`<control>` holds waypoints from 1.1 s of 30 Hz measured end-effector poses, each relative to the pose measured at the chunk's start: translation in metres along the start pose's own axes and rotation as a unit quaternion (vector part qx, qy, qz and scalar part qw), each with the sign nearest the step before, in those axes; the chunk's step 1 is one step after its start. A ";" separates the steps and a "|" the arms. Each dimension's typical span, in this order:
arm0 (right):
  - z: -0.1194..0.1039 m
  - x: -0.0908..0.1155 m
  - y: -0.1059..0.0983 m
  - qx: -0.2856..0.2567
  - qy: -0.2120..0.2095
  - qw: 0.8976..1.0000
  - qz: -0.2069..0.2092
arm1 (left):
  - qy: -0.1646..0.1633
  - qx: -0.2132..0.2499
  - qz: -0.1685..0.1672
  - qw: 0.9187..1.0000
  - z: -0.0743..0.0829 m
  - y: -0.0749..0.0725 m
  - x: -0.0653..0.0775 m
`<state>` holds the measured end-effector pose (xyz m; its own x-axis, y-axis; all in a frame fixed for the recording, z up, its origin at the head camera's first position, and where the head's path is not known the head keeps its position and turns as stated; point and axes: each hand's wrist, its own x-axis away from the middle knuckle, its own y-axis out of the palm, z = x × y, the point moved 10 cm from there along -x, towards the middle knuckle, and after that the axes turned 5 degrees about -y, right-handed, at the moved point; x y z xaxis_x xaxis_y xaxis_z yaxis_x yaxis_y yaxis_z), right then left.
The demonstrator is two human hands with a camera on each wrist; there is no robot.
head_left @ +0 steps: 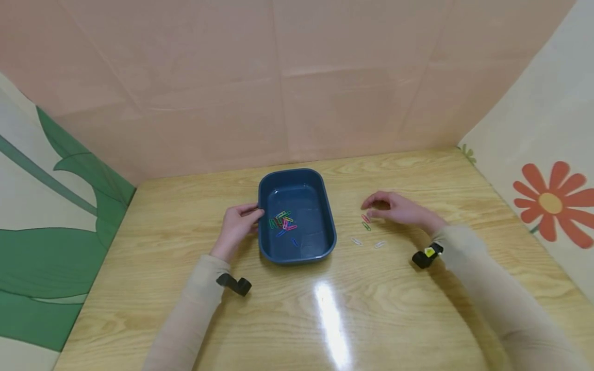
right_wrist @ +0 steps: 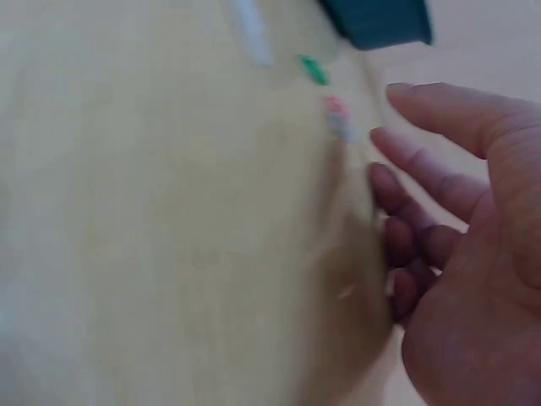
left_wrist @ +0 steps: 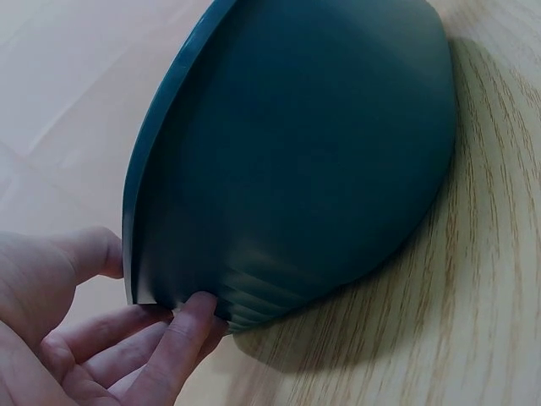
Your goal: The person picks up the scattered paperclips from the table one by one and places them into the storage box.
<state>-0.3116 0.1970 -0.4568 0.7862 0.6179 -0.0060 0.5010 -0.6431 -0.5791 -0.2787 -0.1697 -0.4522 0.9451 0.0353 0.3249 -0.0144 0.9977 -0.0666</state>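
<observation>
My left hand [head_left: 237,226] grips the left rim of a dark blue plastic tray [head_left: 310,201]. In the left wrist view its thumb lies on the rim side and the fingers [left_wrist: 190,321] press under the tray's outer wall [left_wrist: 296,186]. Several coloured paper clips lie in the tray, with a blue clip [head_left: 295,242] apart from the pile. Right of the tray, my right hand [head_left: 401,210] hovers with thumb and fingers parted and nothing between them. Close by its fingertips are a red-pink clip [head_left: 365,219] and a green clip [head_left: 366,226] on the table.
Two white paper clips, one left [head_left: 357,241] and one right [head_left: 380,244], lie nearer me on the wooden table [head_left: 371,309]. A pink sheet [head_left: 278,103] hangs behind the table's back edge. Printed panels stand at both sides, the right one bearing a red flower [head_left: 550,203].
</observation>
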 end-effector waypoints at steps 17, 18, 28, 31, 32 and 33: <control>-0.002 0.006 0.004 0.111 -0.029 0.992 0.058 | -0.010 -0.010 0.010 1.000 -0.001 -0.001 0.000; -0.002 0.006 0.003 0.112 -0.031 0.991 0.059 | -0.009 -0.010 0.009 1.000 0.000 0.000 0.001; -0.006 0.005 0.003 0.132 -0.054 0.988 0.057 | -0.011 -0.003 0.000 1.000 -0.001 0.001 0.001; -0.008 0.006 0.003 0.119 -0.050 0.990 0.055 | -0.013 -0.004 -0.001 1.000 -0.001 0.001 0.000; -0.009 0.006 0.004 0.110 -0.054 0.991 0.054 | -0.013 -0.006 0.000 1.000 -0.001 0.000 0.000; -0.011 0.007 0.004 0.104 -0.059 0.991 0.053 | -0.014 -0.007 0.001 1.000 -0.001 0.000 0.000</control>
<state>-0.3003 0.1934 -0.4498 0.7762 0.6085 -0.1648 0.3228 -0.6082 -0.7252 -0.2781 -0.1695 -0.4534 0.9359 0.0388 0.3502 -0.0116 0.9968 -0.0794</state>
